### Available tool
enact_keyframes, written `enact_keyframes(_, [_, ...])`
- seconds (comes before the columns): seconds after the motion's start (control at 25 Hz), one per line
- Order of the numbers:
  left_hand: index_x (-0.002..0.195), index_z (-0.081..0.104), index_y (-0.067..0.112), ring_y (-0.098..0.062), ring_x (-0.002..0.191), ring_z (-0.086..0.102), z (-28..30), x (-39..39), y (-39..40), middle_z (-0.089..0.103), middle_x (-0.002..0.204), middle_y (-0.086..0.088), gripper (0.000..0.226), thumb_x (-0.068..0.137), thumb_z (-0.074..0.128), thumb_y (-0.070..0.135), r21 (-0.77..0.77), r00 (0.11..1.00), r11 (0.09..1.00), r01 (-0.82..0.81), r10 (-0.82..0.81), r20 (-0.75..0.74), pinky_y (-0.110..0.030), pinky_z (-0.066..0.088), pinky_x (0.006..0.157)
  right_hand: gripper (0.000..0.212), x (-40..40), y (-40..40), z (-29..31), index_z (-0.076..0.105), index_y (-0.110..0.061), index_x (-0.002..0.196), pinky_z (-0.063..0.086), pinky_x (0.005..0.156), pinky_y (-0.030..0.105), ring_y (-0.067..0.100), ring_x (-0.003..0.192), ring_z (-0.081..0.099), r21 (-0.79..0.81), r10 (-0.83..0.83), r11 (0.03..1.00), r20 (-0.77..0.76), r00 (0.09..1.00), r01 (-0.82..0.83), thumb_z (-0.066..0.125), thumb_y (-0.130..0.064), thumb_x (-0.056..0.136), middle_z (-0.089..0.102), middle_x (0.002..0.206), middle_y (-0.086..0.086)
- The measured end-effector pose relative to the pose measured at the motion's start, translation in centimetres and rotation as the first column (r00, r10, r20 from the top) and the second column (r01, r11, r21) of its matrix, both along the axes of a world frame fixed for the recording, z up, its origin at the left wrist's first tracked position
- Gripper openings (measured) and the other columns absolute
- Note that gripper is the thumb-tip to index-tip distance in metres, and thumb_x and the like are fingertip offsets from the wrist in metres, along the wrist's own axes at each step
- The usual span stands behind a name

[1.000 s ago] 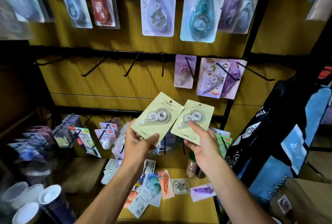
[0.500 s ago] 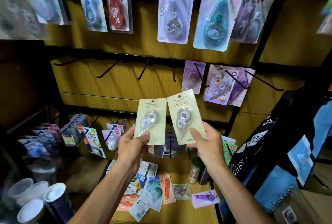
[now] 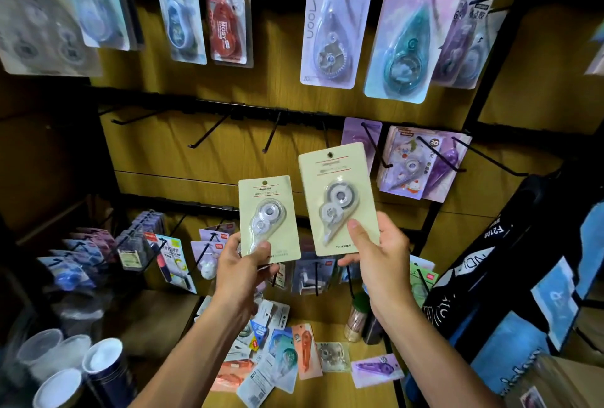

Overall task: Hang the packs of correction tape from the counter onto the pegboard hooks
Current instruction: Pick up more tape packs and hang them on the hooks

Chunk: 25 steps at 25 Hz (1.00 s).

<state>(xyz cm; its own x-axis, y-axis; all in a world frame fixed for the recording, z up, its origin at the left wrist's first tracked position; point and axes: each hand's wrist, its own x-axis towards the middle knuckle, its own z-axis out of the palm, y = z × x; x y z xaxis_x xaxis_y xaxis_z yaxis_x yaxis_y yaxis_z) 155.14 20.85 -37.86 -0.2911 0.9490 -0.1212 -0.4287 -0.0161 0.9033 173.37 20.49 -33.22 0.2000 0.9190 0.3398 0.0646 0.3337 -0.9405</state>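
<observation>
My left hand pinches the lower edge of a pale yellow correction tape pack, held upright. My right hand grips a second, matching yellow pack by its bottom, thumb on the front. That pack is raised higher, and its hang hole sits just below a bare black hook in the middle row of the pegboard. More bare hooks stick out to the left of it. Several loose packs lie on the wooden counter below my arms.
Hung packs fill the top row and the right of the middle row. Lower hooks carry small packs. Cups stand at the lower left, a dark and blue bag hangs at the right, and bottles stand on the counter.
Both packs went from tilted to upright. My right hand lifted its pack up toward the middle-row hooks, while the left pack stayed lower.
</observation>
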Motion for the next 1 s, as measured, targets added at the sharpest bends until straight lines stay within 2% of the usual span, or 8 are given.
enact_keyframes(0.12, [0.118,0.054,0.014,-0.018,0.073,0.070,-0.1,0.0,0.4,0.074,0.097,-0.010,0.028,0.093,0.059,0.002,0.023,1.000,1.000,0.006,-0.006,-0.012,-0.025,0.056,0.058,0.010,-0.1,-0.2,0.3,0.062,-0.024,0.097,0.056,0.049,0.035,0.022,0.067,0.071,-0.038,0.014,0.999,0.003,1.000,-0.014,0.057,-0.016,0.096,0.073,0.091,0.001])
enact_keyframes(0.24, [0.119,0.054,0.014,-0.018,0.077,0.071,-0.3,0.2,1.0,0.073,0.102,-0.011,0.029,0.093,0.059,0.003,0.029,0.999,1.000,0.012,-0.011,-0.035,-0.025,0.055,0.058,0.009,-0.5,1.2,0.7,0.061,-0.022,0.093,0.045,0.041,0.027,0.007,0.045,0.056,-0.132,-0.008,0.991,0.142,0.990,0.027,0.057,-0.029,0.096,0.067,0.071,0.003])
enact_keyframes(0.32, [0.118,0.054,0.016,-0.021,0.082,0.071,-0.1,0.0,1.9,0.073,0.102,-0.010,0.028,0.093,0.060,0.004,0.044,0.998,0.999,0.007,-0.004,-0.056,-0.029,0.055,0.062,0.017,-1.1,4.2,1.3,0.063,-0.022,0.090,0.038,0.044,0.027,0.008,0.045,0.049,-0.196,-0.047,0.977,0.181,0.982,0.083,0.056,-0.036,0.095,0.057,0.061,0.000])
enact_keyframes(0.4, [0.115,0.054,0.016,-0.023,0.086,0.071,0.4,-0.4,3.1,0.072,0.102,-0.008,0.025,0.093,0.059,0.004,0.064,0.995,0.998,-0.001,0.008,-0.101,-0.029,0.054,0.062,0.023,-2.1,8.4,2.1,0.061,-0.015,0.099,0.035,0.044,0.027,0.013,0.051,0.044,-0.277,-0.034,0.957,0.180,0.983,0.084,0.049,-0.035,0.097,0.051,0.064,0.002])
enact_keyframes(0.52, [0.111,0.054,0.015,-0.019,0.080,0.072,0.6,-1.5,4.6,0.072,0.100,-0.007,0.022,0.094,0.059,0.004,0.097,0.986,0.995,0.005,0.011,-0.165,-0.026,0.053,0.056,0.027,-3.5,14.4,3.4,0.051,-0.013,0.122,0.031,0.038,0.022,0.013,0.047,0.038,-0.372,0.011,0.927,0.158,0.987,0.049,0.040,-0.026,0.102,0.051,0.066,0.005])
enact_keyframes(0.68, [0.111,0.055,0.011,-0.016,0.074,0.072,0.3,-2.9,6.3,0.073,0.098,-0.008,0.022,0.092,0.059,0.001,0.106,0.973,0.994,-0.012,0.036,-0.229,-0.030,0.056,0.058,0.035,-4.2,20.2,3.1,0.049,-0.009,0.132,0.031,0.039,0.021,0.013,0.046,0.037,-0.469,0.011,0.880,0.181,0.983,0.077,0.042,-0.023,0.100,0.053,0.065,0.005])
enact_keyframes(0.84, [0.110,0.058,0.016,-0.023,0.087,0.073,0.0,-3.0,6.5,0.075,0.100,-0.005,0.024,0.091,0.061,0.002,0.110,0.962,0.994,0.012,0.018,-0.271,-0.039,0.058,0.069,0.037,-3.9,19.4,1.7,0.048,-0.013,0.127,0.043,0.046,0.026,0.019,0.054,0.052,-0.594,0.042,0.800,-0.079,0.996,-0.081,0.050,-0.035,0.098,0.065,0.081,0.009])
enact_keyframes(1.0, [0.111,0.057,0.018,-0.015,0.086,0.072,0.1,-1.2,5.5,0.073,0.101,-0.002,0.025,0.091,0.062,0.004,0.120,0.956,0.991,0.052,-0.015,-0.293,-0.026,0.055,0.064,0.043,-3.4,14.0,-0.1,0.053,-0.018,0.119,0.051,0.052,0.032,0.027,0.082,0.065,-0.527,0.219,0.812,-0.122,0.968,-0.250,0.057,-0.050,0.091,0.067,0.109,0.009])
